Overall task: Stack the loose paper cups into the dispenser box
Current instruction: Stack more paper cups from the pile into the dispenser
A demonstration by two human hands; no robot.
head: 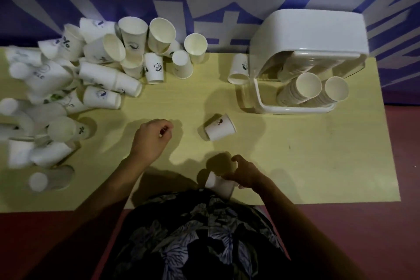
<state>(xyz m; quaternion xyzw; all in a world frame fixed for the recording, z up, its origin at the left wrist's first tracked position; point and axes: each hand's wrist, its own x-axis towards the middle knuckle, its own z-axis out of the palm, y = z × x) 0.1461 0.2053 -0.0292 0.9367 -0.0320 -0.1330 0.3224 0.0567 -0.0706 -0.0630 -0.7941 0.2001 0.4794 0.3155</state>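
Note:
Many loose white paper cups (97, 73) lie heaped on the left of the yellow table (295, 154). The white dispenser box (311, 36) stands at the back right with stacks of cups (304, 88) inside its open front. One cup (220, 130) lies on its side mid-table. My left hand (151, 137) hovers over the table with curled fingers and holds no cup. My right hand (244, 173) grips a cup (219, 184) lying on its side at the near edge.
A single cup (238, 69) leans beside the dispenser's left wall. A blue and white banner hangs behind the table. The floor around is dark red. My patterned clothing fills the bottom centre.

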